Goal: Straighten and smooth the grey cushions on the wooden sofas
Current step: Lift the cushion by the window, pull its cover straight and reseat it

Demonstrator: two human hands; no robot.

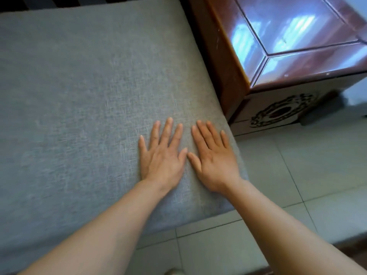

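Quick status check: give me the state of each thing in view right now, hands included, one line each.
Cushion: lying flat on the seat, surface looks mostly smooth, faint creases near the front corner.
Left hand: open, palm down, fingers spread, pressing on the cushion.
Right hand: open, palm down, flat on the cushion by its right edge; thumb tips almost meet.
Side table: upright beside the sofa, glossy top bare.

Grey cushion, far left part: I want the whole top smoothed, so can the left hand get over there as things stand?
Probably yes: the left hand lies flat on the grey cushion, and nothing lies on the fabric to its left.
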